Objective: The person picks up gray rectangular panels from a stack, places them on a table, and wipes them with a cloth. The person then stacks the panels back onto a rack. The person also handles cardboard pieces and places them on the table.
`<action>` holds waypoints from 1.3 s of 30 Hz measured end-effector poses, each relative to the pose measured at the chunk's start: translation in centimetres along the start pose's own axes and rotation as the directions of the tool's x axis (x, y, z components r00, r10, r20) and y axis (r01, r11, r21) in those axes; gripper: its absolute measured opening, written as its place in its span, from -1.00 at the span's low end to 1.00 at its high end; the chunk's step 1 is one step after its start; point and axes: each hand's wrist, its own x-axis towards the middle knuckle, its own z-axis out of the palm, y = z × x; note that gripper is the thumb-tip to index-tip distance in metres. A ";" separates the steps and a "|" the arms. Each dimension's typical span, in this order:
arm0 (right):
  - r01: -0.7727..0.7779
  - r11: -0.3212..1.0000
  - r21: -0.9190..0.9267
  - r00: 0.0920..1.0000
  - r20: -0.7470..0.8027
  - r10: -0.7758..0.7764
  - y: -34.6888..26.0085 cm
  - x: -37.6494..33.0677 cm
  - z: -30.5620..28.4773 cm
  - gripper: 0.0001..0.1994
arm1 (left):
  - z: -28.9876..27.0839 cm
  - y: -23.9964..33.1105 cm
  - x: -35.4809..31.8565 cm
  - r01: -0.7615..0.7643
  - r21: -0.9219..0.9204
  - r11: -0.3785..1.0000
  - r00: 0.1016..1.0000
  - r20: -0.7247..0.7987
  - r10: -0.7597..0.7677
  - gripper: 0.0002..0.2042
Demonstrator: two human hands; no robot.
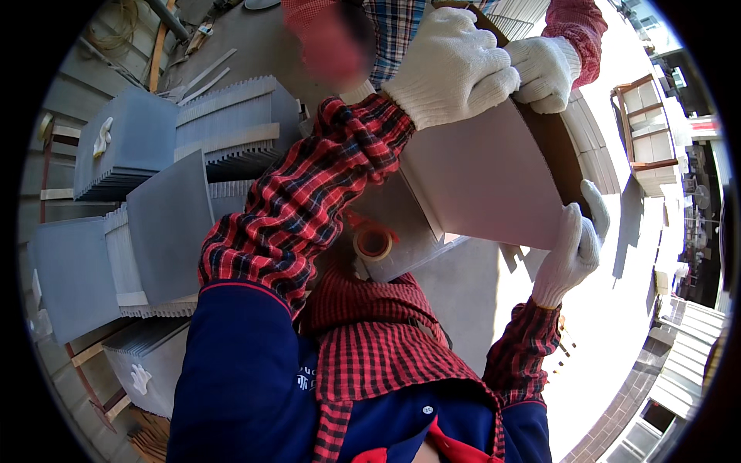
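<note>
A large pale flat panel [490,174] stands in front of me, with a brown cardboard strip [552,143] along its right edge. My left hand [455,73], in a white knit glove, is closed over the far part of the strip, its fingers curled. At the near right corner my right hand [575,251], gloved too, pinches the strip's end between thumb and fingers. A co-worker's gloved hand [544,73] holds the strip right beside my left hand. A roll of tape [373,241] lies close to my body, below the panel.
Stacks of grey panels [127,131] with pale spacer strips stand to the left, a loose glove [103,137] on one. A co-worker stands across from me in a checked garment [394,31]. At the far right is a wooden rack [644,127] with white pieces.
</note>
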 end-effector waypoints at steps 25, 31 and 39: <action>0.252 0.959 -0.129 0.950 0.219 -0.220 1.6 -3.2 3.6 -0.88 | -2.2 4.3 -6.1 0.307 -0.014 0.952 0.903 0.321 -0.286 -0.80; 0.266 0.952 -0.148 0.951 0.202 -0.234 1.1 -4.0 3.8 -0.86 | -1.9 3.4 -6.8 0.267 -0.038 0.963 0.932 0.264 -0.249 -0.82; 0.284 0.950 -0.133 0.934 0.262 -0.242 1.6 -3.4 3.0 -0.82 | -3.2 4.3 -6.6 0.381 -0.038 0.924 0.867 0.361 -0.342 -0.81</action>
